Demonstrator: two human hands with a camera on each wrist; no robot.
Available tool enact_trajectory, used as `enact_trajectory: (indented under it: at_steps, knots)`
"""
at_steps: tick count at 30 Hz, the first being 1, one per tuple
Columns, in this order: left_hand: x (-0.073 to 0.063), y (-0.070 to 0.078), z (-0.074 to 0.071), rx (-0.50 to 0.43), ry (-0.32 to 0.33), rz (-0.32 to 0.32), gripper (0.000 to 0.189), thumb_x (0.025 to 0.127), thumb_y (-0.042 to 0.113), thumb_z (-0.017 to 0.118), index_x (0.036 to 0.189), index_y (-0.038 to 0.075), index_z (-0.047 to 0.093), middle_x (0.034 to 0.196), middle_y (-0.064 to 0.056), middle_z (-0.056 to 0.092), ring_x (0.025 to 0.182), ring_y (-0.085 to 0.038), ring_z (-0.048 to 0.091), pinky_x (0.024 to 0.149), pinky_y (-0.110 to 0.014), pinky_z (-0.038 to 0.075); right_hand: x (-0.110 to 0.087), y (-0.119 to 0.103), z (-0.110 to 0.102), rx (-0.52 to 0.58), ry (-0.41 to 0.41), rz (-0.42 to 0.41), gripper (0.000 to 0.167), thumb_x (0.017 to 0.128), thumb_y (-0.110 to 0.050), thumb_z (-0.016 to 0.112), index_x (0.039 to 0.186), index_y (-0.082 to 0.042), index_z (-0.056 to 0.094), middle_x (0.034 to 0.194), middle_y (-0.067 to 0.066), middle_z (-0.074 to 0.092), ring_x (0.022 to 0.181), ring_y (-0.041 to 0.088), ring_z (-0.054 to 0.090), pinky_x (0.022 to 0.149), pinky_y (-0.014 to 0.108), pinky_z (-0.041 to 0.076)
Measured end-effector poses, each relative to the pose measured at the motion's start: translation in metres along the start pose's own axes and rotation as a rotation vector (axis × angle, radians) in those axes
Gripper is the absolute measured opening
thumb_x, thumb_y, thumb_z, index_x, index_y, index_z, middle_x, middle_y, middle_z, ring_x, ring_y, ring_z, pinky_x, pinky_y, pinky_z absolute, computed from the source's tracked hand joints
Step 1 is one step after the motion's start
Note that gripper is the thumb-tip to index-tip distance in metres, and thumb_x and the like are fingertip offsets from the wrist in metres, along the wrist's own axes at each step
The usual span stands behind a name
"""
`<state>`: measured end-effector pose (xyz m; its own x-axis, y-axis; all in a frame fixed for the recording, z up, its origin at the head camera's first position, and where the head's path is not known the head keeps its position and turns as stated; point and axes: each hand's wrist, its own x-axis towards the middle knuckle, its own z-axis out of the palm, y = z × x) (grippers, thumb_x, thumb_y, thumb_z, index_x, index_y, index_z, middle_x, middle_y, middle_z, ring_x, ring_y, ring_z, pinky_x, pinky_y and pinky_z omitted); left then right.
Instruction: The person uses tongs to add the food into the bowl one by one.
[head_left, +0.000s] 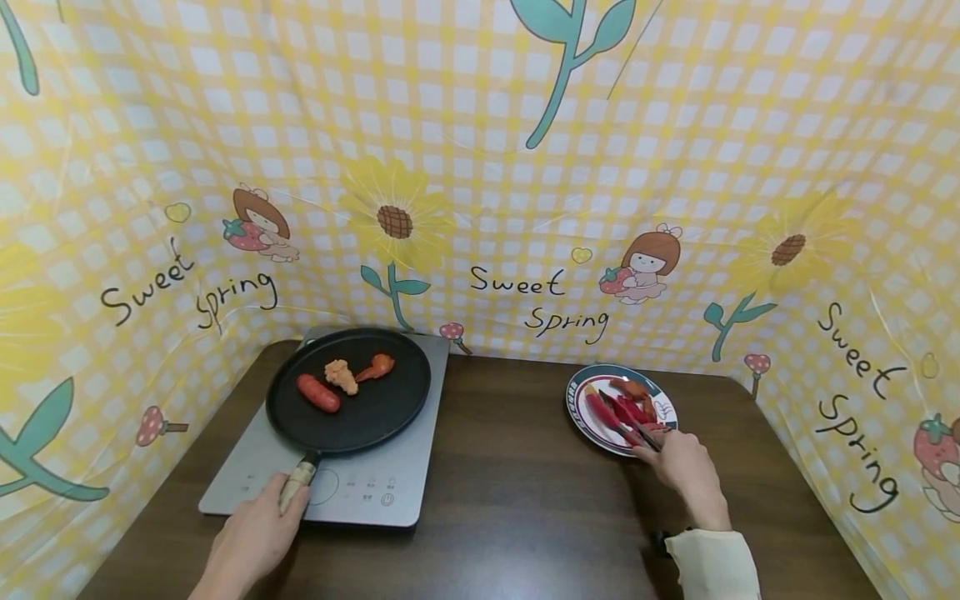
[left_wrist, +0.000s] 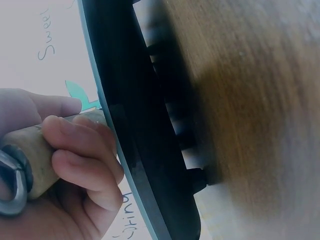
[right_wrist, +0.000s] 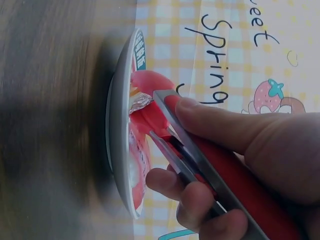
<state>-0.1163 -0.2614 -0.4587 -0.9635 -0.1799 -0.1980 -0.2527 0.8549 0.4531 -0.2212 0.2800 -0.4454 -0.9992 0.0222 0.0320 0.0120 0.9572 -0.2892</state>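
My left hand (head_left: pixel 253 529) grips the wooden handle (left_wrist: pixel 42 150) of a black frying pan (head_left: pixel 360 429). In the pan lie a red sausage (head_left: pixel 318 393), a piece that looks like fried chicken (head_left: pixel 341 377) and an orange-red food piece (head_left: pixel 381 365). On the right, my right hand (head_left: pixel 688 468) holds metal tongs with red on the grip (right_wrist: pixel 220 170), thumb on one arm and fingers on the other. Their tips reach the red food (right_wrist: pixel 152 82) on a patterned plate (head_left: pixel 588 437); whether they clamp a piece I cannot tell.
The pan stands on a silver induction cooker (head_left: pixel 408 487) with touch buttons along its front. Both cooker and plate are on a dark wooden table (head_left: pixel 510 500). A yellow checked cloth (head_left: pixel 480 208) with flower prints rises behind and at both sides.
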Motion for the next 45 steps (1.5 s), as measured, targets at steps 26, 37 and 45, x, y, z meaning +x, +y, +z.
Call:
enact_trajectory:
  at_steps: [26, 37, 45]
  knots:
    - [0.001, -0.003, 0.001, -0.002, 0.000, -0.005, 0.073, 0.095, 0.061, 0.032, 0.130, -0.003, 0.040, 0.079, -0.012, 0.053, 0.064, -0.025, 0.048, 0.052, -0.040, 0.037, 0.005, 0.019, -0.001, 0.120, -0.084, -0.017, 0.039, 0.089, -0.044, 0.062, 0.090, -0.006, 0.070, 0.061, 0.004, 0.051, 0.056, 0.020, 0.047, 0.051, 0.033, 0.035]
    - [0.001, -0.003, 0.002, -0.003, -0.008, -0.010, 0.070, 0.096, 0.058, 0.034, 0.130, -0.003, 0.039, 0.080, -0.013, 0.054, 0.064, -0.025, 0.047, 0.053, -0.040, 0.037, 0.001, 0.017, -0.009, 0.068, -0.111, -0.031, 0.048, 0.086, -0.045, 0.066, 0.101, 0.000, 0.070, 0.077, 0.014, 0.056, 0.065, 0.027, 0.050, 0.057, 0.039, 0.040]
    - [0.001, -0.002, 0.000, 0.001, -0.012, -0.015, 0.069, 0.096, 0.057, 0.035, 0.130, -0.003, 0.039, 0.080, -0.012, 0.053, 0.064, -0.025, 0.047, 0.053, -0.040, 0.038, -0.004, 0.019, -0.012, 0.133, -0.121, -0.018, 0.034, 0.088, -0.043, 0.064, 0.075, -0.011, 0.064, 0.053, 0.001, 0.049, 0.051, 0.017, 0.048, 0.051, 0.032, 0.035]
